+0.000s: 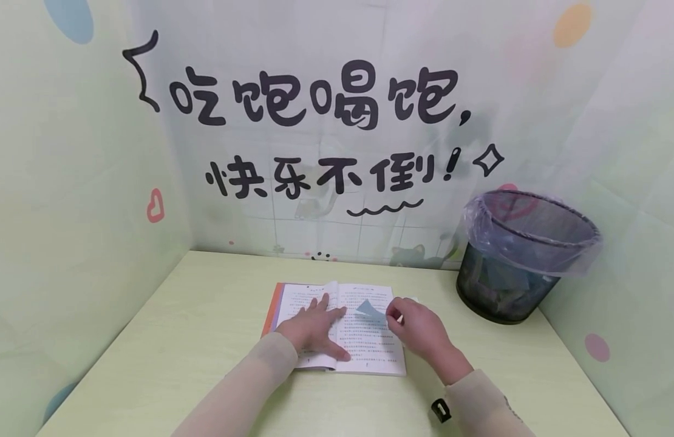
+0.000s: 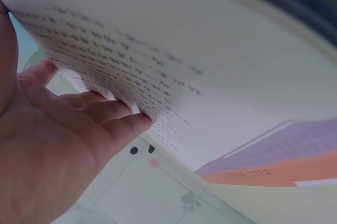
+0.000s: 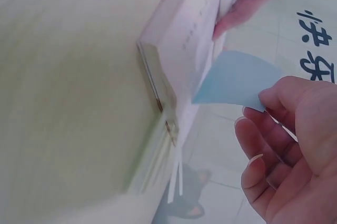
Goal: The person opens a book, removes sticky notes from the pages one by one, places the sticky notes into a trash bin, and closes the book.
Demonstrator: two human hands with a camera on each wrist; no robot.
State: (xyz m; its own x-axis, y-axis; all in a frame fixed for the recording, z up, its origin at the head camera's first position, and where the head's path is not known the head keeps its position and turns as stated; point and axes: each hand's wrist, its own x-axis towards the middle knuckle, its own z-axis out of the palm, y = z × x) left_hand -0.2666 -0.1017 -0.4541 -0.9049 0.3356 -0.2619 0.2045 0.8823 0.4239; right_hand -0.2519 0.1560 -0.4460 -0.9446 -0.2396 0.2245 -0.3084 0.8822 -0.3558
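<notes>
An open book [image 1: 372,349] with printed pages lies on the table. My left hand [image 1: 314,328] presses on it with spread fingers, across the left page and the fold. In the left wrist view, straight fingertips of the left hand [image 2: 63,134] touch the printed page [image 2: 158,40]. Over the right page, my right hand [image 1: 421,331] pinches a light blue piece of paper [image 1: 372,312] by one end. The right wrist view shows the blue paper [image 3: 237,79] between thumb and index finger, its far end at the page; whether it touches cannot be told.
A dark mesh waste bin [image 1: 501,285] with a clear purple liner stands at the back right of the pale table [image 1: 167,340]. Printed curtains [image 1: 326,237] enclose the back and sides. An orange and purple cover [image 1: 272,306] shows along the book's left edge. A small black item [image 1: 440,411] is by the right sleeve.
</notes>
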